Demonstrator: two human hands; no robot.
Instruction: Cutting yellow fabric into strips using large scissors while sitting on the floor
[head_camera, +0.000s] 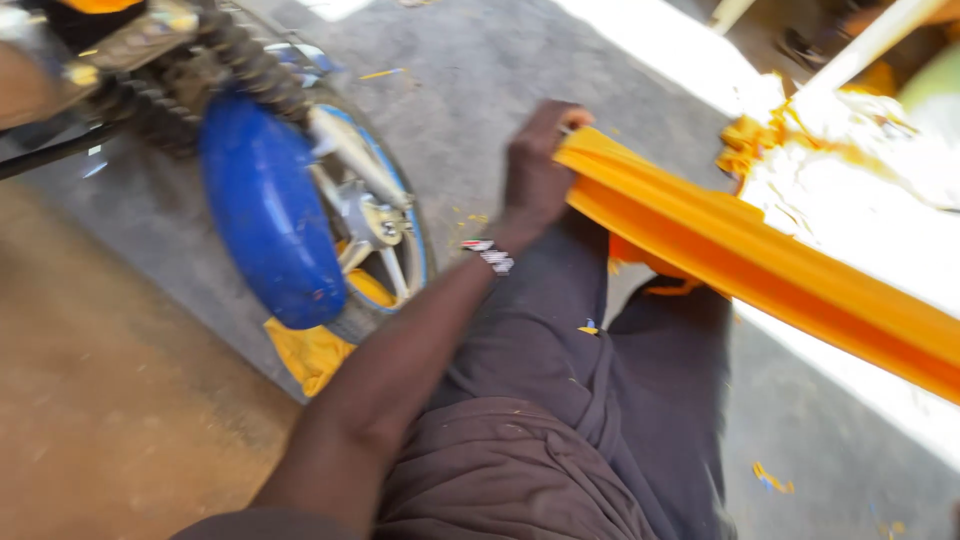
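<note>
The left hand (537, 170) is clenched round the near end of a long orange strip (760, 265), which runs off to its right; a blue wheel cover (265, 220), somewhat blurred, stands to its left; the right hand is out of view.

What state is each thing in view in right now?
Left hand: closed around the end of the strip.
Long orange plastic strip: gripped at one end, lying slantwise over the person's lap.
Blue motorcycle mudguard: mounted over the wheel.
Yellow cloth: crumpled on the floor by the wheel.
</note>
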